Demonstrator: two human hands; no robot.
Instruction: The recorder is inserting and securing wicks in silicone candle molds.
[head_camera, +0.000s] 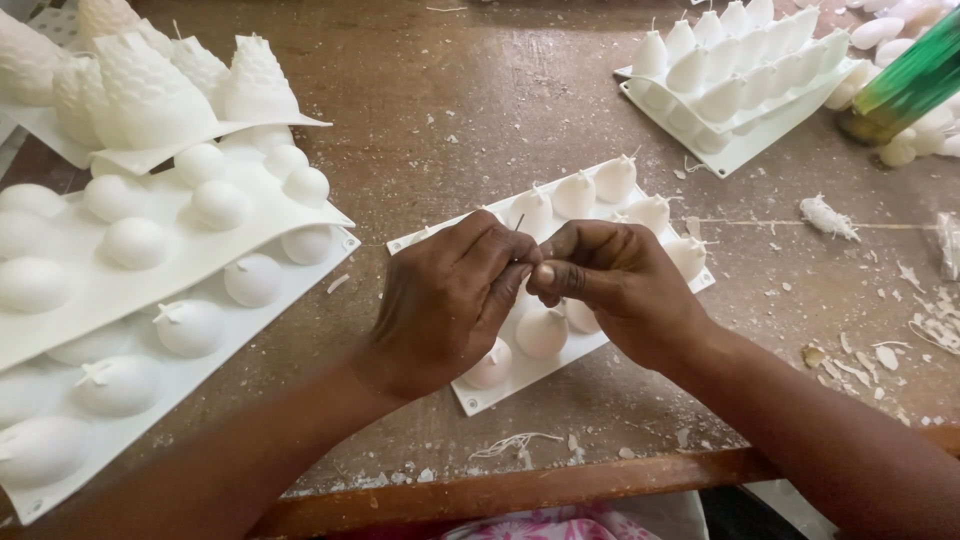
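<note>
A white silicone mould tray with several rounded, pointed cavities lies on the wooden table in front of me. Both hands hover over its middle, fingertips together. My left hand pinches a thin dark needle that sticks up between thumb and forefinger. My right hand pinches a fine thread or wick end right against the left fingertips. A thin white wick string runs from my hands toward the right across the table. Part of the tray is hidden under my hands.
Stacked white moulds with egg-shaped and pinecone-shaped domes fill the left side. Another white mould tray sits at the back right, beside a green bottle. Wax crumbs and scraps litter the right. The table's front edge is close.
</note>
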